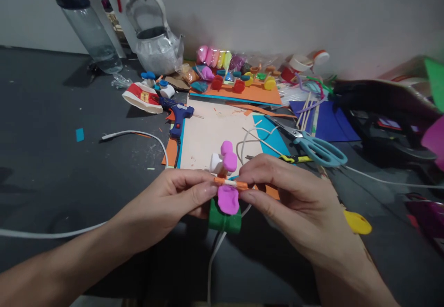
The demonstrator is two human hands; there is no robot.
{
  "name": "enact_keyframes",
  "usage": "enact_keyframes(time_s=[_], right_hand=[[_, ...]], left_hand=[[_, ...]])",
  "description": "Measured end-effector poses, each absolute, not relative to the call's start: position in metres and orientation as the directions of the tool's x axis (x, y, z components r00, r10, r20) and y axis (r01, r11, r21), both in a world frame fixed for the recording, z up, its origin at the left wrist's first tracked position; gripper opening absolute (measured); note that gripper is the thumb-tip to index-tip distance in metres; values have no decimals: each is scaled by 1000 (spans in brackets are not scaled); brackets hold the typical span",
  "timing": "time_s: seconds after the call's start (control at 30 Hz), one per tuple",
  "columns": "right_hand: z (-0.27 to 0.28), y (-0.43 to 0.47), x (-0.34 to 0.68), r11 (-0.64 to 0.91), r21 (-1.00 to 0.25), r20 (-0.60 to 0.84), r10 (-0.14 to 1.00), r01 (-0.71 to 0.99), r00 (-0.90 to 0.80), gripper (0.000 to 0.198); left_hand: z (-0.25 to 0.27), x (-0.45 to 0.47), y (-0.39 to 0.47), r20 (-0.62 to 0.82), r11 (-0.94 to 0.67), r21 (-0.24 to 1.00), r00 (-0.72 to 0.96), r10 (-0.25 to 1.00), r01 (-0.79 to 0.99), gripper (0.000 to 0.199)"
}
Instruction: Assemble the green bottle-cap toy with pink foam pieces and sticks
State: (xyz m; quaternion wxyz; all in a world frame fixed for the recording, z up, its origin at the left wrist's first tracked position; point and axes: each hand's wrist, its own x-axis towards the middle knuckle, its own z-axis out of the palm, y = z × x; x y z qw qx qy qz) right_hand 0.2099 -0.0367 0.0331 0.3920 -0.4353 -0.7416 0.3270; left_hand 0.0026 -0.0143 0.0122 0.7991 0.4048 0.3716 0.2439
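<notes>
My left hand (187, 191) pinches one end of a short orange paper-wrapped stick (230, 183), whose middle shows a white band. The other end is held between the thumb and fingers of my right hand (280, 196). A dented pink clay piece (228, 200) sits just below the stick, and rounded pink clay lumps (229, 161) stand above it. Beside those lumps is a white piece (216, 162). Under my fingers lies a green block-like thing (225, 221) of unclear kind, with a white cable by it.
A blue glue gun (180, 117) lies left of the cream paper sheet (215, 126). Scissors (317, 147) and a yellow cutter (294, 158) lie to the right. Behind are a kettle (156, 50), a clear bottle (92, 36), bagged clay (215, 57) and a black bag (378, 113).
</notes>
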Motion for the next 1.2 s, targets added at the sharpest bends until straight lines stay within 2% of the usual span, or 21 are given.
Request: enact_keyframes(time_s=[0.33,0.57,0.77,1.03,1.2], right_hand=[[30,-34,207,352,-887,262,917,300,-302,5],[30,-34,209,319,-906,239,928,279,-285,5],[27,-34,207,287,-926,222,939,245,-262,5],[26,-32,204,263,-933,199,947,248,-254,12],[24,-35,205,251,-928,182,950,275,-254,10]], left_hand=[[14,0,-13,-410,520,854,597,690,-14,27],[13,-3,-11,-389,560,826,657,646,-62,30],[12,-3,-12,-414,537,843,629,658,-7,32],[16,0,-11,-402,518,856,646,649,12,25],[17,1,-12,-408,485,874,591,696,33,26]])
